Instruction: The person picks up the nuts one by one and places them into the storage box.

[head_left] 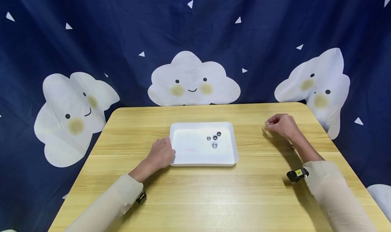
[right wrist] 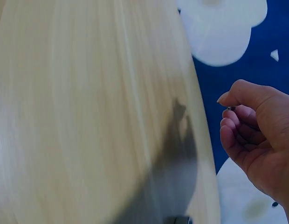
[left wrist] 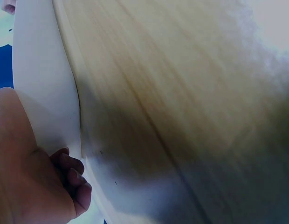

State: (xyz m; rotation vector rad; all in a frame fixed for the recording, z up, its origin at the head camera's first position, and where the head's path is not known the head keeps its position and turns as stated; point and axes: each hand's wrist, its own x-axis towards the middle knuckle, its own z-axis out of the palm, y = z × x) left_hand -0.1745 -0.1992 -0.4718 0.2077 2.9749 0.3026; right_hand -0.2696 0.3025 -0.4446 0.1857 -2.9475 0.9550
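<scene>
A white rectangular tray (head_left: 190,160) sits on the table with several metal hex nuts (head_left: 215,145) inside, toward its right half. My left hand (head_left: 162,153) grips the tray's left edge, its thumb at the rim; in the left wrist view the curled fingers (left wrist: 75,179) are right against the tray's white side wall (left wrist: 46,70). Off to the right of the tray, my right hand (head_left: 282,124) pinches a small metal nut (head_left: 267,122) between thumb and fingertips, raised above the tabletop. The right wrist view shows that nut (right wrist: 231,108) mostly hidden by the fingers.
Another nut (head_left: 292,146) lies on the wooden table (head_left: 201,198), partly covered by the right forearm. A dark blue curtain (head_left: 122,31) with white clouds hangs behind the table's far edge.
</scene>
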